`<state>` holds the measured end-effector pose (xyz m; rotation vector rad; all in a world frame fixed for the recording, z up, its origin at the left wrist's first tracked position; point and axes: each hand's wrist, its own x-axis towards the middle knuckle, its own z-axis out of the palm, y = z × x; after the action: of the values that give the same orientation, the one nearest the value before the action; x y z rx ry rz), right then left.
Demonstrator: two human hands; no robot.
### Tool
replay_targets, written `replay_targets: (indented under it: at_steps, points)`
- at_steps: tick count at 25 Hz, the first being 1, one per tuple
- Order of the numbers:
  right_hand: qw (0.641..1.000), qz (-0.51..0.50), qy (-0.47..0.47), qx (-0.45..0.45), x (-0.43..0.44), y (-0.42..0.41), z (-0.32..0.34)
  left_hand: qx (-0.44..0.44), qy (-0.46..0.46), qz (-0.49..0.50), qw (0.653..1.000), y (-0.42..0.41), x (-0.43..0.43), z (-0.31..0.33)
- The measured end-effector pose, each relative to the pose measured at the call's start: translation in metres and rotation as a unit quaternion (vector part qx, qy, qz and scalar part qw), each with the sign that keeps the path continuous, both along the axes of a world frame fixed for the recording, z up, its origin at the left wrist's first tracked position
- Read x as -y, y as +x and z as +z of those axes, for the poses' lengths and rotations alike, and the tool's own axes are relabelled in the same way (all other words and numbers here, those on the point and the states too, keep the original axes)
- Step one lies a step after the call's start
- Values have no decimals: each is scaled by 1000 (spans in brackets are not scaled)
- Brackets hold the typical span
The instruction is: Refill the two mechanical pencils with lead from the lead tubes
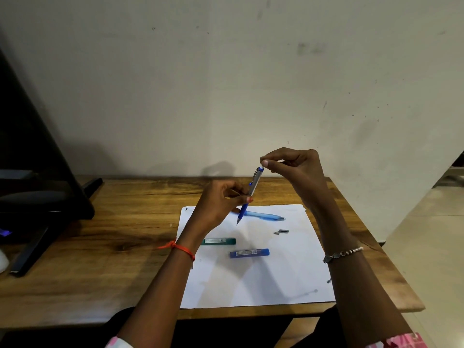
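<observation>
My left hand (221, 199) holds a silver and dark-blue mechanical pencil (252, 190) by its middle, tilted with the tip down above the white paper (276, 272). My right hand (293, 169) pinches the white top end of that pencil between thumb and forefinger. A light-blue mechanical pencil (266, 216) lies flat on the paper behind. Its small grey cap and eraser pieces (281, 231) lie loose beside it. Below them on the paper lie a green lead tube (219, 241) and a blue lead tube (249, 253), both lying flat.
The paper rests on a wooden table (100, 247) against a pale wall. A black monitor stand (50, 214) occupies the table's left side. The table's right edge (391, 259) drops to a tiled floor.
</observation>
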<state>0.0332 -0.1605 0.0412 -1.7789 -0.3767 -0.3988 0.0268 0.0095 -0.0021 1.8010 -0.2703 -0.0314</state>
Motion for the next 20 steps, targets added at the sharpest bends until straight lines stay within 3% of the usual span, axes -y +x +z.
replay_targets:
  at_steps: [5,7,9,12,15,20]
  points:
    - [1000,6,6,-20,5,0,-3,-3,-6,0,1000,0,1,0]
    - [997,-9,-48,-62,15,2,-6,-3,-6,2,1000,0,1,0]
    - [969,-16,-209,-133,25,6,-16,-7,-12,3,1000,0,0,0]
    - [891,-3,-403,-211,33,9,-37,-5,-4,5,1000,0,0,-1]
    - [852,6,-459,-252,27,11,-49,0,8,8,1000,-1,-1,-1]
    - [825,-5,-483,-293,17,17,-59,2,12,11,1000,-1,-1,0]
